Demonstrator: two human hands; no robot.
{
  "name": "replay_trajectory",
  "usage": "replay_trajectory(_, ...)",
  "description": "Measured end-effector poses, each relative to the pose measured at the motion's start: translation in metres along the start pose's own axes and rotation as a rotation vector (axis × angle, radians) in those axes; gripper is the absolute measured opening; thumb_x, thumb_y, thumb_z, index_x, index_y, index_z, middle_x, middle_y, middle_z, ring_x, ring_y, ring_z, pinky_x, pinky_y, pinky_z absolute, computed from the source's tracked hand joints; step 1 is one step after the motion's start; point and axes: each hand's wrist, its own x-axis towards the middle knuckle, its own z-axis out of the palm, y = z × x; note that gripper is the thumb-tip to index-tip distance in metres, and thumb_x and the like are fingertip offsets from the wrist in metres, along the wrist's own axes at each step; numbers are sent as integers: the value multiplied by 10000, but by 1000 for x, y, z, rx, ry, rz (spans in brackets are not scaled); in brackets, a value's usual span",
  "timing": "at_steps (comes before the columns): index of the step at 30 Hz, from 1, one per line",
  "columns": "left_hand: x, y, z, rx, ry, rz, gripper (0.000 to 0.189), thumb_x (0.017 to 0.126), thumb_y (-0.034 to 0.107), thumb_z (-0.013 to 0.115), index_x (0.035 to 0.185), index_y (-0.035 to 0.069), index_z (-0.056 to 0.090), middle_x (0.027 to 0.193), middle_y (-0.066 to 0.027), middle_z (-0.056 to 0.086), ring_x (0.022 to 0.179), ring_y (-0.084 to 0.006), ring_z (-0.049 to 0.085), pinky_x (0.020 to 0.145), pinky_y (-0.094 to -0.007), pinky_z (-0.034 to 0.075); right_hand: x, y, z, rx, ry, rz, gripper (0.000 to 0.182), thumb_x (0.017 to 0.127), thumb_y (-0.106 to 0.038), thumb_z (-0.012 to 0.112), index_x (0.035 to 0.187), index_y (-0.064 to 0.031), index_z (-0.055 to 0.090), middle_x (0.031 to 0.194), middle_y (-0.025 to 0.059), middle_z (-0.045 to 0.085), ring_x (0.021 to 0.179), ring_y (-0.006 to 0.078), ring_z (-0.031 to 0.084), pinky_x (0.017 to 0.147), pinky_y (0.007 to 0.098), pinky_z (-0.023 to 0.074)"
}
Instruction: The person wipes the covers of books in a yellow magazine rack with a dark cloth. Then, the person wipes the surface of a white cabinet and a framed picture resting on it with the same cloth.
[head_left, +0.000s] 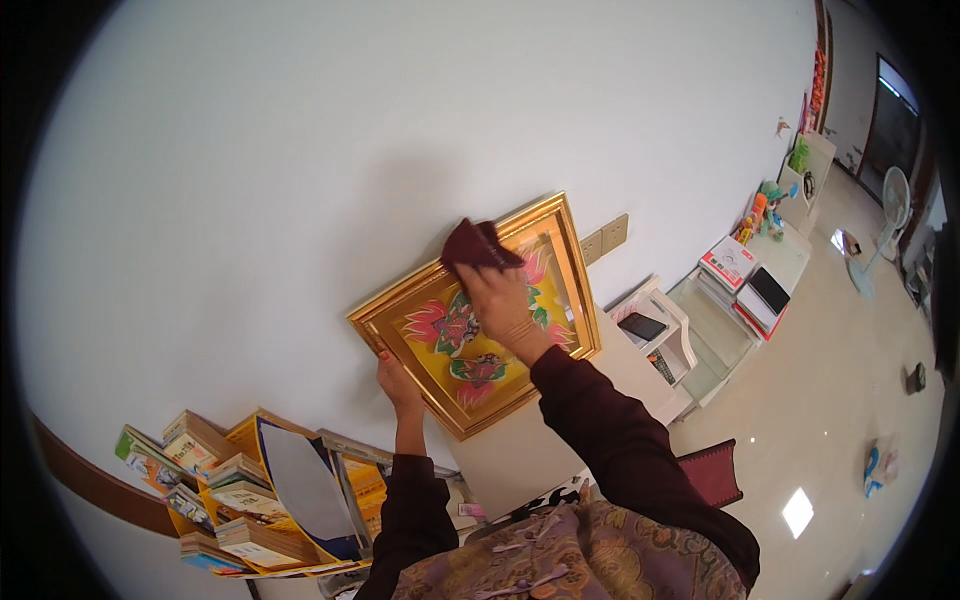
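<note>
A gold picture frame (471, 425) with colourful fish artwork on a yellow ground stands tilted against the white wall. My left hand (398, 381) grips its lower left edge, with the thumb on the front of the moulding. In my right hand (499, 302) is a dark red cloth (478, 246), which lies over the upper edge of the frame and part of the glass. My right fingers hide part of the picture. The frame's lower side is over a pale tabletop (500, 466).
Yellow racks of books (266, 517) stand at lower left. A wall socket (615, 232) is right of the frame. Beyond lie a phone (643, 325) on a white shelf unit, a glass-topped desk (709, 330) with papers, a dark red chair (712, 474) and a standing fan (895, 199).
</note>
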Motion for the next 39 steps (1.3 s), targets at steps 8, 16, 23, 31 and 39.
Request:
replay_trajectory(8, 6, -14, -11, 75, 36, 17, 639, 1025, 542, 371, 1193, -49, 550, 1115, -133, 634, 969, -227, 634, 833, -351, 522, 25, 91, -45, -77, 223, 171, 420, 845, -19, 581, 1264, -9, 576, 1125, 186, 598, 979, 403, 513, 900, 460, 402)
replay_trajectory(16, -1, 7, 7, -20, 61, -92, 645, 1029, 550, 338, 1139, -51, 547, 1083, -131, 629, 937, -199, 621, 813, -321, 508, 16, 101, -29, -128, 363, 293, 465, 864, -47, 629, 1307, 22, 509, 1201, 242, 529, 1050, 423, 477, 936, 491, 407)
replay_trajectory(23, -2, 15, 16, -43, 86, -135, 595, 1063, 479, 256, 1104, -39, 546, 1068, -129, 626, 945, -201, 618, 821, -333, 507, -68, 108, -12, -182, 300, 470, 464, 896, -56, 603, 1332, 31, 469, 1226, 249, 507, 1089, 441, 458, 967, 503, 388)
replay_trajectory(31, 2, -3, -1, 50, 71, -58, 575, 1067, 458, 284, 1131, -57, 533, 1096, -137, 613, 973, -204, 594, 851, -333, 484, -189, 104, 0, -195, 167, 702, 468, 914, -86, 584, 1344, 48, 455, 1234, 273, 501, 1085, 452, 456, 986, 520, 366)
replay_trajectory(39, 3, 2, 2, -24, 66, -97, 604, 1060, 473, 314, 1212, -75, 515, 1178, -156, 601, 1039, -225, 592, 911, -342, 475, -233, 107, -7, -136, -13, 871, 433, 924, -118, 577, 1304, 61, 473, 1194, 291, 538, 1050, 449, 499, 938, 508, 407)
